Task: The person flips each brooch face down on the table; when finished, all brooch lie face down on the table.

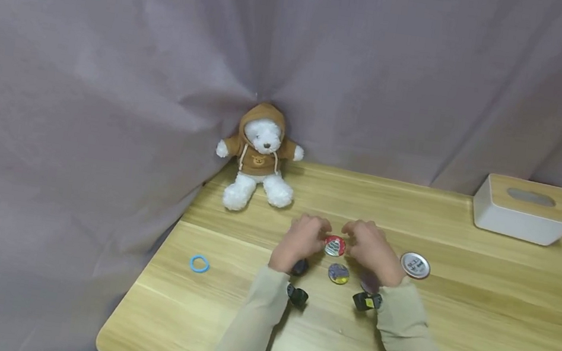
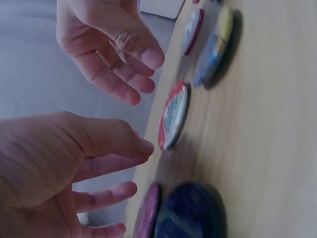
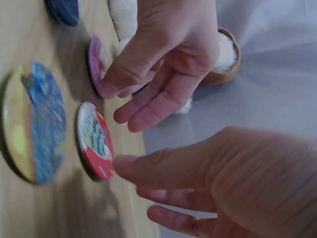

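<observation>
A red round badge (image 1: 334, 246) with a white and green picture lies on the table between both hands. My left hand (image 1: 307, 239) is at its left, fingers loosely bent with nothing between them. On the other side, my right hand (image 1: 370, 248) holds nothing, its thumb tip overlapping the badge's rim in the right wrist view. Nearer me lies a blue and yellow badge (image 1: 338, 273). A dark blue badge (image 2: 190, 213) and a pink one (image 2: 147, 213) are by the left hand; the pink one is hidden behind that hand in the head view.
A silver-rimmed disc (image 1: 415, 265) lies right of the right hand. The white teddy bear (image 1: 258, 163) in a brown hoodie sits at the back left. A blue ring (image 1: 199, 263) lies at the left; a tissue box (image 1: 517, 221) stands at the back right, before a grey curtain (image 1: 380, 81).
</observation>
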Demonstrator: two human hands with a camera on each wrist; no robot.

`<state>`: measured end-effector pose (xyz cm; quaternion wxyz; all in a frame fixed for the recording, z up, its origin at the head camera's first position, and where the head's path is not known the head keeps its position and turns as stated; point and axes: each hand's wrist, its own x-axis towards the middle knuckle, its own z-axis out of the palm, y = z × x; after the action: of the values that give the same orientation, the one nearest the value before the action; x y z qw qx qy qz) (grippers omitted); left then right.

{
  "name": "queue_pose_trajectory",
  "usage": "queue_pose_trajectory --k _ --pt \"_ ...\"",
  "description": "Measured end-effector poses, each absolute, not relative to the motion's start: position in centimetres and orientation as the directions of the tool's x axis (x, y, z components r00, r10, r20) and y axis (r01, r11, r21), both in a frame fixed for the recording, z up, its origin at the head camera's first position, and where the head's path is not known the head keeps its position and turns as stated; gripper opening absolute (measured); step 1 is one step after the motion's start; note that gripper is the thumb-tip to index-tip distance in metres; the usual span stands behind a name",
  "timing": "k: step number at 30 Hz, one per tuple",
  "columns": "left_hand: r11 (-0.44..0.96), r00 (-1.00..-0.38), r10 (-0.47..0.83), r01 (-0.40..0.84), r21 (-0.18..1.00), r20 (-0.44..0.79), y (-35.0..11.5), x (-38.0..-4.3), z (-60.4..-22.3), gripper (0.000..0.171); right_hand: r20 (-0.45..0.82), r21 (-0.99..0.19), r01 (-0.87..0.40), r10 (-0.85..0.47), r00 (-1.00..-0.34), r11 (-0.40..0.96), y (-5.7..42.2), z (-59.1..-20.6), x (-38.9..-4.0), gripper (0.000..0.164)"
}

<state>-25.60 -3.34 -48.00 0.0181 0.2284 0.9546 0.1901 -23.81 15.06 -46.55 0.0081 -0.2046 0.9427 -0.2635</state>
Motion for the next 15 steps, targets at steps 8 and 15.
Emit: queue_pose_trajectory --k 8,15 --pt "0.811 -0.888 0.458 0.439 0.386 0.048 -3.6 -25.4 -48.8 0.032 0.072 -0.475 -0.387 -0.403 -0.912 0.79 14.2 -47.4 -23.6 0.032" --pt "0.814 -0.879 0.476 0.451 0.366 0.026 -3.6 -25.9 -48.4 0.03 0.096 -0.444 -0.43 -0.435 -0.895 0.786 13.3 -47.7 -24.1 0.028"
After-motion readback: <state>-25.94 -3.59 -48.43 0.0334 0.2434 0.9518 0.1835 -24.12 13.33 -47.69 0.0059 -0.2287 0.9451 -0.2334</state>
